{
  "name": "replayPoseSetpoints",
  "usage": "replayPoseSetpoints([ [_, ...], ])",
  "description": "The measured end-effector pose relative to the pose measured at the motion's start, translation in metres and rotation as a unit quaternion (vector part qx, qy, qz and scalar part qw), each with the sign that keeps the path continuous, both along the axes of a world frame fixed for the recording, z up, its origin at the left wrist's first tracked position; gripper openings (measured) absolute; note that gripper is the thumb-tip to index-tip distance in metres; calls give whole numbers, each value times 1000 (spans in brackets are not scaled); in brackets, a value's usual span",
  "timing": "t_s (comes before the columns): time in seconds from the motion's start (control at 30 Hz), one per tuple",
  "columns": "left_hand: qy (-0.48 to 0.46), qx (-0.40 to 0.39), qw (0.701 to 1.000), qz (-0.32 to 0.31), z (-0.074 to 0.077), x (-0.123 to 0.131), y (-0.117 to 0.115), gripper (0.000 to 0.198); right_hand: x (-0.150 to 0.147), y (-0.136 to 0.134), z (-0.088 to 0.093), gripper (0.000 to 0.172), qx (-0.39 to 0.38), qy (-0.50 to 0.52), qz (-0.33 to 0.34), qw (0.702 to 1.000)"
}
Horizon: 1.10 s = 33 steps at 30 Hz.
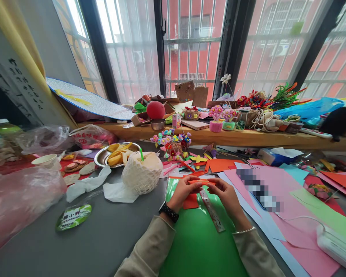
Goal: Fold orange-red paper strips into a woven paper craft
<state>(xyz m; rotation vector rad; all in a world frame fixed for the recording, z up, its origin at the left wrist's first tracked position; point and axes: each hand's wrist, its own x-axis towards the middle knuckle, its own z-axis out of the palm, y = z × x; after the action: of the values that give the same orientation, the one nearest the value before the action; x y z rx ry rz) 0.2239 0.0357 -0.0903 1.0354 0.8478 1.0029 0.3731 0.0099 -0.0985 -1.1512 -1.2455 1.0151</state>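
Observation:
Between my two hands an orange paper strip (200, 182) is stretched level, pinched at its ends above a green mat (202, 246). My left hand (186, 190) grips the strip's left end; a dark watch circles that wrist. On the other end, the fingers of my right hand (223, 190) are closed, with a beaded bracelet at the wrist. Under the hands, a ruler (212, 211) lies slanted on the mat. Beside it sits a piece of red-orange paper (191, 202), partly covered by my left hand.
A coconut (142, 171) in white netting stands left of the mat, near a metal bowl (98, 157) of banana peels. To the right, a phone (258, 190) rests on pink paper (291, 223). Coloured paper scraps (198, 158) and pipe-cleaner flowers (173, 142) lie beyond my hands.

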Motion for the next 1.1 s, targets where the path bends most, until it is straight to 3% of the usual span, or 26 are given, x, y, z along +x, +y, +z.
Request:
replayPoseSetpoints([
  [0.2, 31, 32, 999, 6, 0, 1, 1, 31, -1, 0, 1, 35, -32, 6, 2, 999],
  [0.43, 42, 24, 999, -1, 0, 0, 1, 32, -1, -2, 4, 30, -16, 13, 22, 1000],
  [0.67, 92, 66, 993, -14, -2, 1, 2, 34, 1, -2, 3, 28, -20, -27, -17, 999],
  [1.0, 60, 84, 995, 11, -3, 2, 2, 26, 0, -1, 0, 32, 6, -42, 38, 998],
  [1.1, 65, 92, 994, 13, -3, 2, 3, 25, 0, -2, 0, 30, 14, -51, 22, 998],
])
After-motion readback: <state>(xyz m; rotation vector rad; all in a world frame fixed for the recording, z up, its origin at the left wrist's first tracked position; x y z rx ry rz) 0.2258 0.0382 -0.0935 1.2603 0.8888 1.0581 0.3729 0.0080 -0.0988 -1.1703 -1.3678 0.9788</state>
